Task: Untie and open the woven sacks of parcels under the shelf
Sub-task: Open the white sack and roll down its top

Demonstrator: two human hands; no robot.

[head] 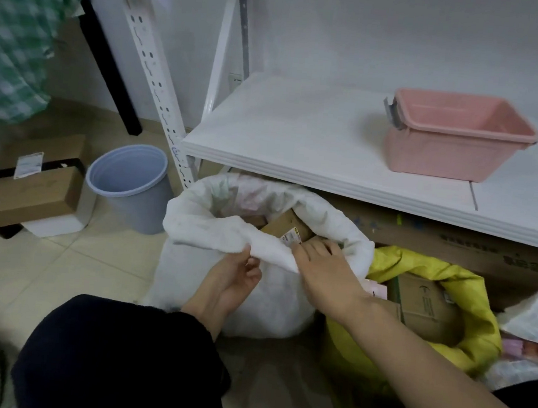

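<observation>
A white woven sack [212,231] stands on the floor under the front edge of the white shelf [300,141], its mouth open and its rim rolled outward. Brown cardboard parcels [286,227] show inside it. My left hand [233,282] pinches the near rim of the white sack from below. My right hand [327,272] lies over the same rim, fingers on the fabric next to a labelled parcel. To the right a yellow woven sack [476,325] is open too, with cardboard boxes [422,304] in it.
A pink plastic tub [458,139] sits on the shelf. A blue-grey bucket [131,184] stands left of the white sack, with cardboard boxes [28,194] further left. A large flat carton [486,254] lies under the shelf behind the sacks. A white bag [536,312] is at the far right.
</observation>
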